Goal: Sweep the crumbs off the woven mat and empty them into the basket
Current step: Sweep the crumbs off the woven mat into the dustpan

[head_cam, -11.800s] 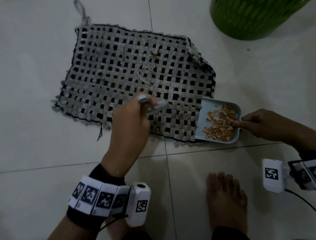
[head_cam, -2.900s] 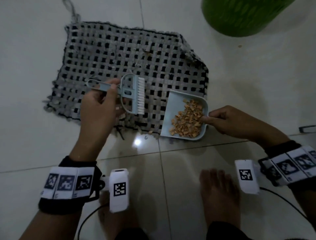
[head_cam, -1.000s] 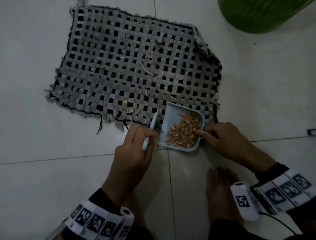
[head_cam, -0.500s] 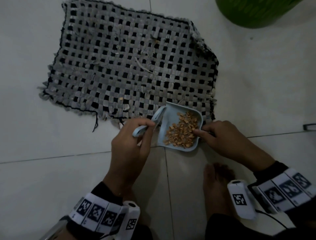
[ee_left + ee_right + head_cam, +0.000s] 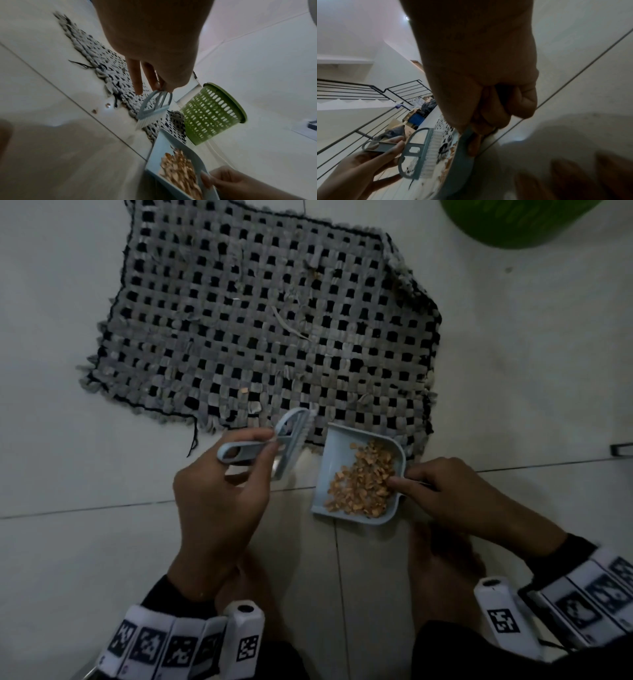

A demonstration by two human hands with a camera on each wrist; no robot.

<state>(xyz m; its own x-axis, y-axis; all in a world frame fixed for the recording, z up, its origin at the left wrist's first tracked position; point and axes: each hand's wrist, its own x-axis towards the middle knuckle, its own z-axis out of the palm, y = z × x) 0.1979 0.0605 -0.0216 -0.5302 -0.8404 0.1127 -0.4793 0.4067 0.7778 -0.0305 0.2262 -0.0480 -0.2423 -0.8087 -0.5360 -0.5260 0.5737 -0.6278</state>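
A grey and black woven mat [image 5: 260, 313] lies on the tiled floor. At its near edge sits a pale blue dustpan [image 5: 334, 460] holding a heap of orange crumbs [image 5: 363, 477]. My right hand [image 5: 445, 494] grips the dustpan's handle end, thumb on the rim. My left hand [image 5: 222, 491] pinches the handle of a small blue brush [image 5: 291, 440], its bristles [image 5: 145, 120] just left of the pan above the floor. Two stray crumbs [image 5: 101, 108] lie on the tile near the mat's edge, and one crumb [image 5: 244, 391] on the mat. The green basket [image 5: 211, 116] stands beyond the mat, at far right.
My bare feet [image 5: 442, 570] are on the floor just behind the dustpan. In the right wrist view a black stair railing [image 5: 368, 88] and piled boxes and bags [image 5: 419, 112] stand far off. A dark object [image 5: 621, 448] pokes in at the right edge.
My left hand has drawn the brush slightly left and turned it more upright beside the pan. The dustpan and my right hand stay in about the same place.
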